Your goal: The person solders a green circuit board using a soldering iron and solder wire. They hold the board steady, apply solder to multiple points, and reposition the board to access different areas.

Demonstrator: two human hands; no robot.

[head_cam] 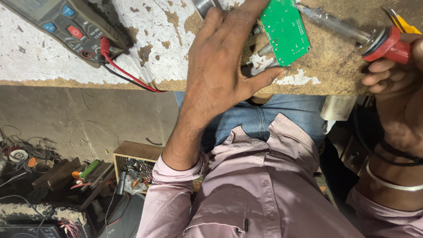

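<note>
Worn tabletop [88, 48]: left hand [220, 57] flat, pinning the green circuit board [284, 31], right hand [396, 75] gripping the soldering iron [352, 33] (tip pointing left at the board's top edge).

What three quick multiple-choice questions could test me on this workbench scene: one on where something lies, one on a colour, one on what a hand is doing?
1. Where is the multimeter?
A. At the bench's far left corner
B. On the floor
C. In the right hand

2. What colour is the circuit board?
A. Blue
B. Green
C. Yellow

3. What is the right hand doing?
A. Resting open on the lap
B. Pressing the meter
C. Gripping the red handle of the soldering iron

Answers:
1 A: the meter lies on the worn bench at upper left, red and black leads plugged in.
2 B: the board under the left hand is plainly green.
3 C: its fingers wrap the red handle, the metal shaft pointing toward the board.
</note>
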